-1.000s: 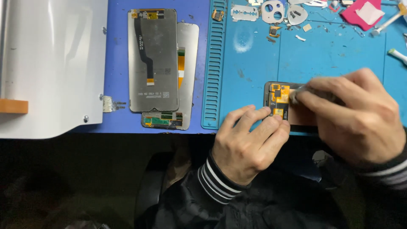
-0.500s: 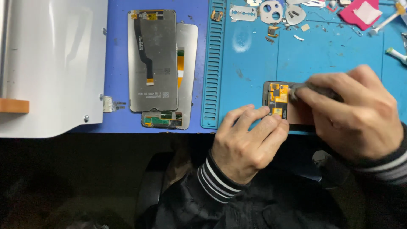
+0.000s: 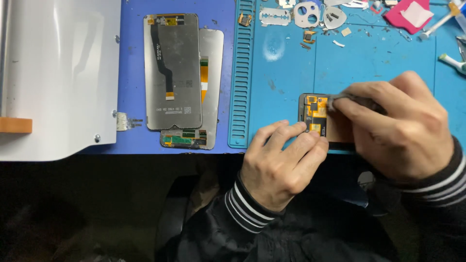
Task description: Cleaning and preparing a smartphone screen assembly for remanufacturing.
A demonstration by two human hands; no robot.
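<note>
Head view: my left hand [image 3: 286, 162] presses its fingertips on the phone [image 3: 318, 116] to steady it at the mat's [image 3: 369, 63] near edge, while my right hand [image 3: 398, 126] pinches a thin tool, tip on the board. Two screens [image 3: 172, 73] lie aside.

Bare blue mat [image 3: 388, 58] above hands; small parts [image 3: 310, 14] clutter far edge.

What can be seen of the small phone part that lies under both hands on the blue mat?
The phone part is a dark, flat, rectangular piece with orange flex strips and small gold contacts at its exposed left end. It lies flat near the front edge of the blue mat. The left hand presses its fingertips on the lower edge, and the right hand covers its right side, holding a thin grey tool against the top. The rest is hidden.
</note>
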